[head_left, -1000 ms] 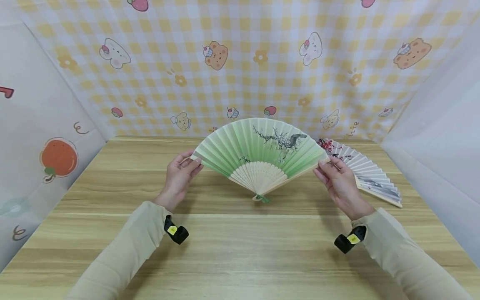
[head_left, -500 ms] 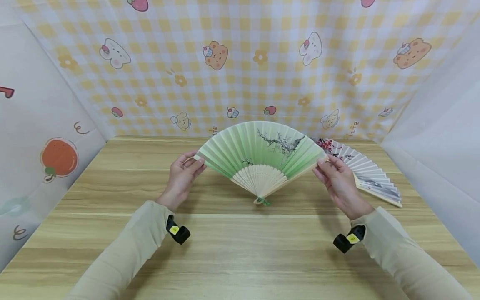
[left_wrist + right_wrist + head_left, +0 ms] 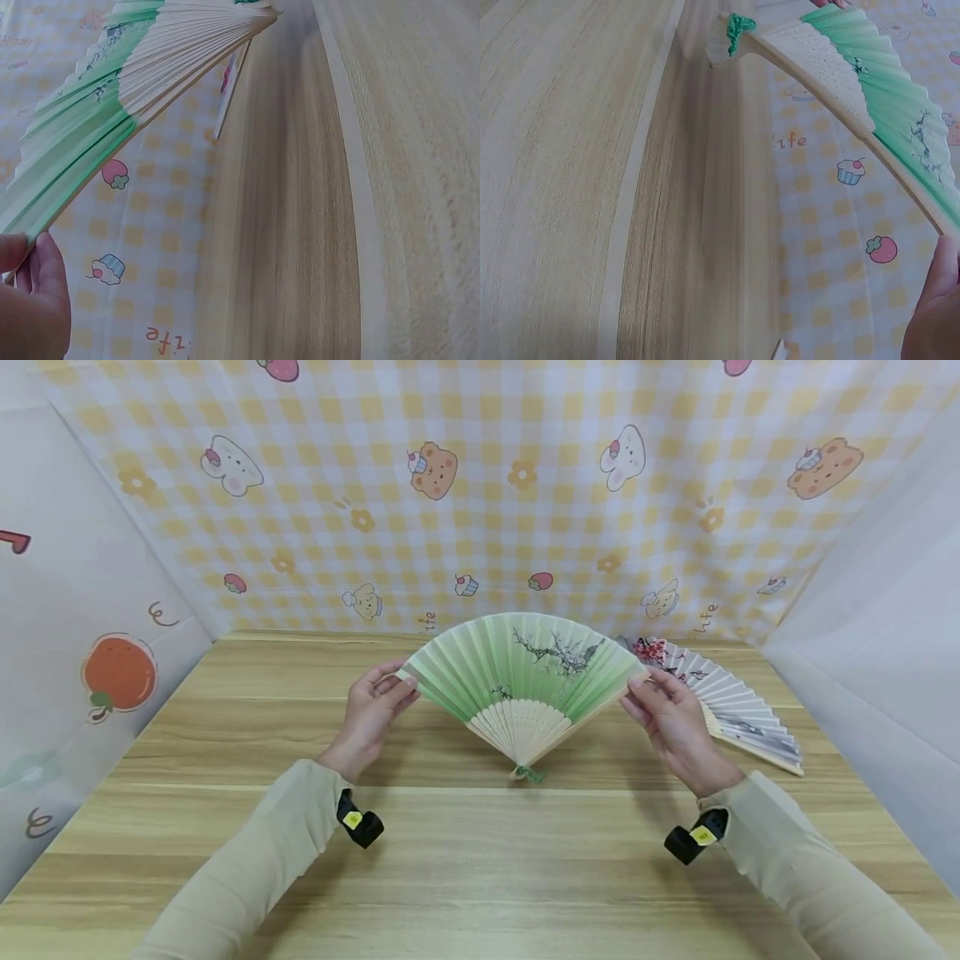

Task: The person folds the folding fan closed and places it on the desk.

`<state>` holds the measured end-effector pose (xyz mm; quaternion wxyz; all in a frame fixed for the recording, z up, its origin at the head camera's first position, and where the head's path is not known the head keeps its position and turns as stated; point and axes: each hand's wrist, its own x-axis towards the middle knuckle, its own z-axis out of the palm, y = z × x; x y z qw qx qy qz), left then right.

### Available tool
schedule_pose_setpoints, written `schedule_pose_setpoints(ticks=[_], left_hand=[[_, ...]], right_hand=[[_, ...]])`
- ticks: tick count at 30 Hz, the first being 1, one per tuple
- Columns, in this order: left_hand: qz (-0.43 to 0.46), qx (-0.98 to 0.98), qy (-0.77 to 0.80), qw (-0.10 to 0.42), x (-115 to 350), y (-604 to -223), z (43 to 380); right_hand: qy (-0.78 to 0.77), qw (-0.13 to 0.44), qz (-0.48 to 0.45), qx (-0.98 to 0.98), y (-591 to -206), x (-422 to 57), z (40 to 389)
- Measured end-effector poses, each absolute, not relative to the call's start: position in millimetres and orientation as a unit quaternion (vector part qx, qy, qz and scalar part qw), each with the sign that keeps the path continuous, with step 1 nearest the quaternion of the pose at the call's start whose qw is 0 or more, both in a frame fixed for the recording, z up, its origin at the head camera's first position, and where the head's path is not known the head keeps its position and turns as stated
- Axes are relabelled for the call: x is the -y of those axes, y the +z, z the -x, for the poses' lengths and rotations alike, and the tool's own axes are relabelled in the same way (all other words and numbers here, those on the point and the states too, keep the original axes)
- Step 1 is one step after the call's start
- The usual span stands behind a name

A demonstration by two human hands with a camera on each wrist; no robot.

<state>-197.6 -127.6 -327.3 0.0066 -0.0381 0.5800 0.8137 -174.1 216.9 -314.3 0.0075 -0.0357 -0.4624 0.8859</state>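
Note:
A green folding fan (image 3: 480, 664) with pale wooden ribs and a printed dark branch is spread between both hands, upright over the table. My left hand (image 3: 369, 714) pinches its left outer edge between thumb and fingers. At the opposite end my right hand (image 3: 675, 727) pinches the wooden guard stick. The ribs meet at the bottom, where a green cord (image 3: 739, 31) is tied. In the left wrist view the left hand (image 3: 34, 300) grips the fan's corner. Behind the right hand lies a second, white folding fan (image 3: 738, 710) with red blossoms, partly hidden.
The wooden table (image 3: 480, 868) reaches back to a yellow checked cloth (image 3: 517, 527) with cartoon prints. White sheets (image 3: 885, 635) hang at both sides. A black camera (image 3: 363, 828) is strapped to each wrist.
The green fan has come down slightly, and its spread has narrowed a little. My left hand has moved to the right; the right hand has shifted slightly left. The white fan stays put.

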Motion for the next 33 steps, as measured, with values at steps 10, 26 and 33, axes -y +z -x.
schedule_pose_setpoints(ticks=[10, 26, 33], left_hand=[[0.014, -0.603, 0.798, 0.006, 122.2, -325.4, 194.7], [0.002, -0.620, 0.784, 0.021, 115.6, -325.6, 194.7], [0.000, -0.624, 0.781, 0.025, 112.2, -325.5, 194.2]], right_hand=[[0.879, -0.006, 0.017, 0.476, -313.1, -214.5, 174.2], [0.863, -0.020, -0.001, 0.505, -309.8, -208.4, 175.1], [0.860, -0.027, 0.006, 0.510, -309.7, -205.8, 175.2]])
